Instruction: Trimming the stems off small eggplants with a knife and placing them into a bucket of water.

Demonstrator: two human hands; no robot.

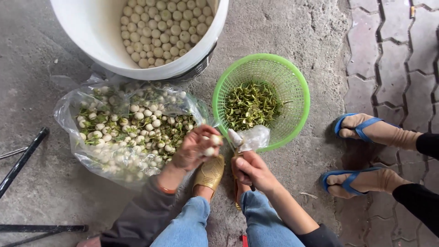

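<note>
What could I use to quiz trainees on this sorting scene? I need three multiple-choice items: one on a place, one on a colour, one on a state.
1. Where is the green basket?
A. Right of the clear bag
B. Inside the white bucket
C. Left of the clear bag

2. What colour are the sandal straps on the other person's feet?
A. Red
B. Blue
C. Yellow

3. What is the left hand doing?
A. Lying flat and empty on the ground
B. Holding small pale round vegetables
C. Gripping the bucket's rim

Answers:
1 A: the basket of green stem trimmings sits on the concrete, right of the clear bag.
2 B: both sandals have blue straps.
3 B: pale round vegetables show in its fingers, beside the right hand.
</note>
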